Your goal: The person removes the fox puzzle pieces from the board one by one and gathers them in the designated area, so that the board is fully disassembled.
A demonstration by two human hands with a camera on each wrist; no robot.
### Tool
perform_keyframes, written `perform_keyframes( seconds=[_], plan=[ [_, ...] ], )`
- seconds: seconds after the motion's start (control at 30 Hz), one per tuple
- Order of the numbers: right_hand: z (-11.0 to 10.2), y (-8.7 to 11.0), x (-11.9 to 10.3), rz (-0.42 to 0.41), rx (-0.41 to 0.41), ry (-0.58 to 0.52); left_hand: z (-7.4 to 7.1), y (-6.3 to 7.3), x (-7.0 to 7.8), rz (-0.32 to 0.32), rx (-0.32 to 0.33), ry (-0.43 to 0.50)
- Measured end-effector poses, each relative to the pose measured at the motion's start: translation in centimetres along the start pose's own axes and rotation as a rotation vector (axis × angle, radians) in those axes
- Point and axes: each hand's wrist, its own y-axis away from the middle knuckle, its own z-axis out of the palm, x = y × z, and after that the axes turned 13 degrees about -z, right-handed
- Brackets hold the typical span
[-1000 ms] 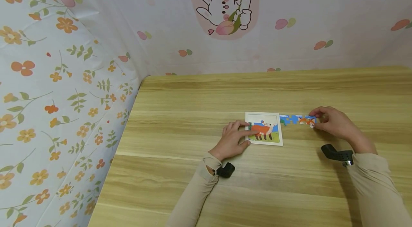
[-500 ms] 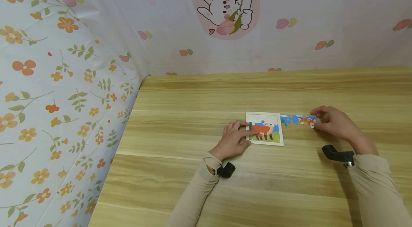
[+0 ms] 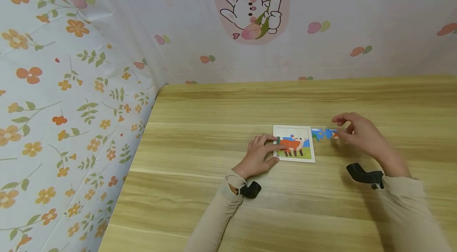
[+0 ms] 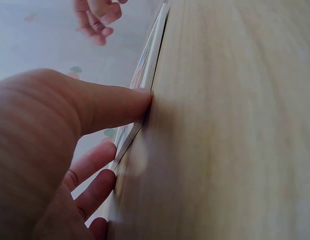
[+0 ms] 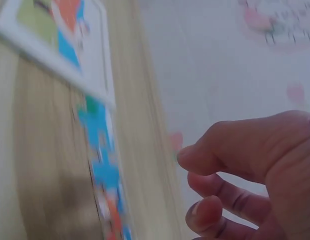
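A square white-framed puzzle board lies on the table, its lower part filled with a picture of a red fox's body on grass. My left hand rests at its left side, index finger lying across the picture and thumb against the near edge. To the right of the board runs a row of loose jigsaw pieces, blue with part of an orange fox face. Above the right end of that row hovers my right hand, fingers loosely bent with nothing between them. It hides the last piece in the head view.
The wooden table spreads around the board, with a white printed cloth hanging behind it. A flowered cloth drapes along the left side. Black wrist cameras sit on both wrists.
My right hand has let go of the piece at the row's right end, risen and shifted left over the row. The left hand stays on the board.
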Motion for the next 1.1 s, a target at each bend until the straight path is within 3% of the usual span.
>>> perform_keyframes(
  seconds=[0.13, 0.37, 0.53, 0.73, 0.9, 1.1],
  plan=[
    [2.0, -1.4, -2.0, -0.061, -0.043, -0.021, 0.0, 0.0, -0.1, -0.002, 0.008, 0.004],
    [5.9, -3.8, -4.0, -0.11, -0.19, -0.123, 0.0, -0.1, -0.2, -0.012, 0.009, -0.002],
    [7.9, -5.0, -4.4, -0.153, -0.232, -0.084, 0.1, -0.1, -0.3, -0.004, 0.01, -0.002],
    [8.4, -5.2, -4.2, -0.137, -0.234, -0.109, 0.1, -0.1, -0.4, -0.001, 0.015, 0.032],
    [8.4, -4.9, -4.0, -0.099, -0.234, -0.181, 0.2, -0.2, -0.4, -0.025, 0.033, 0.138],
    [8.4, -4.9, -3.9, -0.109, -0.228, -0.179, 0.4, -0.7, -0.6, -0.091, 0.144, 0.207]
  ],
)
